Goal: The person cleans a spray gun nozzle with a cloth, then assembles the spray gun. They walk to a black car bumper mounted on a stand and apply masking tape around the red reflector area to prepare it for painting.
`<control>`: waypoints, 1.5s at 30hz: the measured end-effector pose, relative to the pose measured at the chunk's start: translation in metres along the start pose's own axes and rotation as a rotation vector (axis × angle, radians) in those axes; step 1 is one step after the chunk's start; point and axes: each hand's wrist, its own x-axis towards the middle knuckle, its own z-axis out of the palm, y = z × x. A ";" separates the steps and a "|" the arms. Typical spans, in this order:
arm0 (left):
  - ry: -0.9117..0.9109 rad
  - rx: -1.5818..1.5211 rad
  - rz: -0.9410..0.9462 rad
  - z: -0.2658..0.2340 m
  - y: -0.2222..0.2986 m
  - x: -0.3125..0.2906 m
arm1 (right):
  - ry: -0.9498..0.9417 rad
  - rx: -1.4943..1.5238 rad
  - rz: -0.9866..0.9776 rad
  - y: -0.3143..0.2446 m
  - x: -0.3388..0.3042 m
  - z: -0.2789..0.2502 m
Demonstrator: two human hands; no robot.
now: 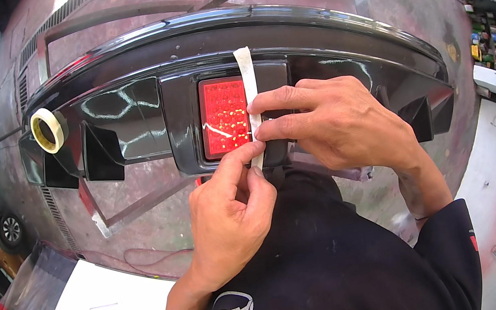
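Observation:
A pale strip of masking tape (245, 68) runs down along the right edge of a red rectangular light (221, 97), set in a glossy black car bumper part (184, 119). My left hand (231, 213) pinches the strip's lower end between thumb and forefinger, just below the light's corner. From the right, my right hand (342, 117) reaches across the black panel. Two of its fingers are stretched out and apart, their tips pressing the middle of the strip beside the light. The strip's upper end sticks up past the light's housing. Its stretch beneath my fingertips is partly hidden.
A roll of masking tape (49, 130) sits on the bumper part's left end. Metal stand bars (139, 206) show beneath and behind it. White panels (100, 308) lie at lower left and right. Shelves of small items (493, 44) stand far right, a car wheel (10, 229) far left.

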 end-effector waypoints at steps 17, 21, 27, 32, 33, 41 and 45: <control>-0.054 -0.287 -0.299 -0.023 0.005 -0.025 | 0.045 -0.040 -0.038 -0.006 -0.007 0.006; -0.070 -0.308 -0.232 -0.034 -0.002 -0.027 | 0.035 0.022 -0.056 -0.002 -0.007 0.007; -0.108 -0.277 -0.221 -0.041 -0.002 -0.027 | 0.072 0.139 -0.017 -0.002 -0.008 0.011; -0.140 -0.291 -0.210 -0.043 0.003 -0.025 | 0.055 0.174 0.040 -0.002 -0.008 0.011; -0.141 -0.303 -0.210 -0.043 0.004 -0.024 | 0.051 0.174 0.049 -0.003 -0.008 0.011; -0.169 -0.283 -0.198 -0.044 0.005 -0.023 | 0.082 0.083 -0.006 -0.002 -0.008 0.013; -0.206 -0.224 -0.156 -0.038 -0.003 -0.023 | 0.088 0.068 -0.017 -0.002 -0.006 0.013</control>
